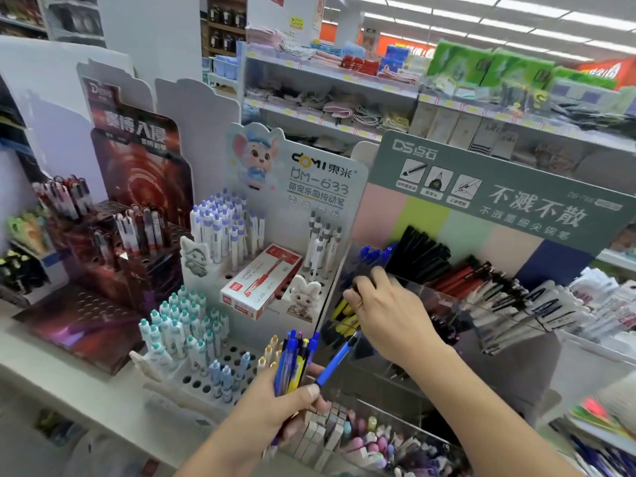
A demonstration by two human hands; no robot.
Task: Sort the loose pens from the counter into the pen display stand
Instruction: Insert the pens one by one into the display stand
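At five o'clock of the white stand, my left hand (292, 401) grips a bundle of pens (296, 359) yet unsorted, while my right hand (385, 304) pinches one dark pen (356, 287) at the clear display stand (447, 304), so I judge most remains.

I see through one camera on the person's head. It looks forward and down, close to the pen display stand (481, 270) and both hands. Far behind are shop shelves (344, 80). No second view.
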